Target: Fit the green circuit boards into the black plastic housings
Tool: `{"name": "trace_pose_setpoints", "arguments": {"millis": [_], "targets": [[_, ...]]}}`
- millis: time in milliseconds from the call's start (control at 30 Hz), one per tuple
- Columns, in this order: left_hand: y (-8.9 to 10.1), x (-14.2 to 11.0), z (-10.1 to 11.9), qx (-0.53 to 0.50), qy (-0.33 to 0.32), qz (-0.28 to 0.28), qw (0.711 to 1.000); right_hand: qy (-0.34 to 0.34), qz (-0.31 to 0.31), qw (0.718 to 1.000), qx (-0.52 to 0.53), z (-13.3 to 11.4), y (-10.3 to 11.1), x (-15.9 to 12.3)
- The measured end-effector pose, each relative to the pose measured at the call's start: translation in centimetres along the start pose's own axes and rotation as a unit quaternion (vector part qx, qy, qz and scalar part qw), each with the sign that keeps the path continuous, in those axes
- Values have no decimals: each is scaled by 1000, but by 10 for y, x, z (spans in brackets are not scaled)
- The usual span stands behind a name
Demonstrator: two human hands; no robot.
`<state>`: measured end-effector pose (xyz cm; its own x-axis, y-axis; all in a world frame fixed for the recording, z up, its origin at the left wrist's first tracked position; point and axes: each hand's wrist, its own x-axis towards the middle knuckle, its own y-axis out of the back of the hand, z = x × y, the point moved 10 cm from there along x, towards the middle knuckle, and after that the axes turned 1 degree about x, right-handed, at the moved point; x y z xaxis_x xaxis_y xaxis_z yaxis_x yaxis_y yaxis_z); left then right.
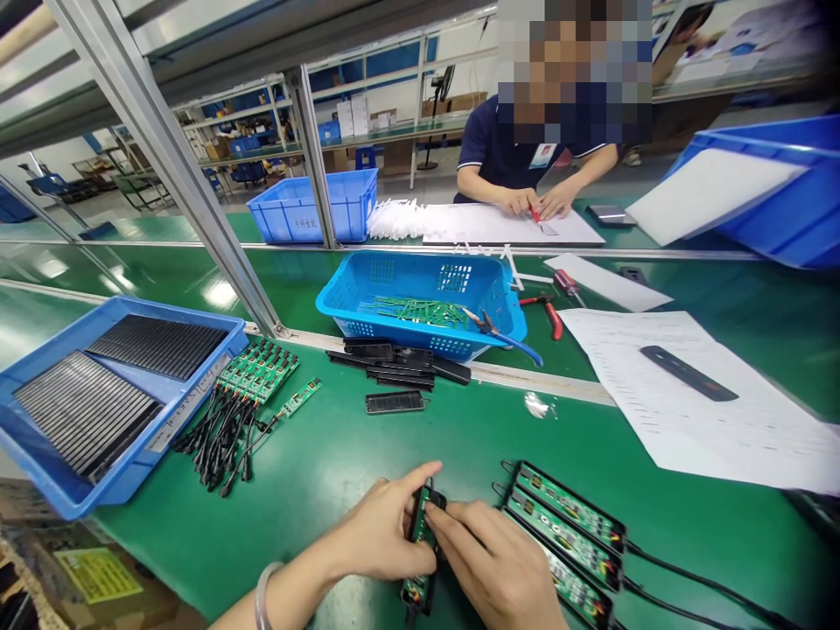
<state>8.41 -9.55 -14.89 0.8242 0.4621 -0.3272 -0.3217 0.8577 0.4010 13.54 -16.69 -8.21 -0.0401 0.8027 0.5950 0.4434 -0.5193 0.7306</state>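
A narrow black plastic case with a green circuit board (416, 573) in it stands lengthwise between my hands, partly covered by fingers. My left hand (381, 529) grips it from the left, thumb across the board and index finger stretched past the far end. From the right, my right hand (495, 556) has its fingers bunched against the board's upper part and the case edge. Beside my right hand lie three similar black cases with boards (568, 512), their black cables trailing right. Several green boards with black cables (255, 372) lie left of my hands.
A blue tray (197, 394) holds rows of black cases. Black case pieces (397, 402) lie before a blue basket (426, 328) with green strips and pliers. Printed paper (656, 429) lies right. Across the bench, a co-worker's hands (535, 203) work with a red-handled tool.
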Motion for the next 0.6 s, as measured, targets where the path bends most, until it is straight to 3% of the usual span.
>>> {"name": "trace_pose_setpoints", "arguments": {"millis": [100, 200, 333, 400, 467, 533, 600], "targets": [[0, -1, -1, 3, 1, -2, 1000, -45, -9, 998, 33, 5, -6, -1], [-3, 0, -5, 11, -5, -4, 1000, -119, -65, 989, 60, 14, -20, -1], [-4, 5, -16, -141, 3, 0, 990, -167, -188, 965, 69, 35, -31, 6], [3, 8, -22, -223, 20, 33, 974, -206, -204, 956, 44, 71, -22, 11], [10, 9, -26, -259, 33, 62, 963, -260, -177, 949, -21, 124, -3, 16], [11, 10, -27, -283, 36, 62, 956, -322, -146, 930, -102, 179, 18, 15], [9, 10, -28, -307, 38, 54, 949, -355, -141, 911, -155, 216, 30, 15]]}}
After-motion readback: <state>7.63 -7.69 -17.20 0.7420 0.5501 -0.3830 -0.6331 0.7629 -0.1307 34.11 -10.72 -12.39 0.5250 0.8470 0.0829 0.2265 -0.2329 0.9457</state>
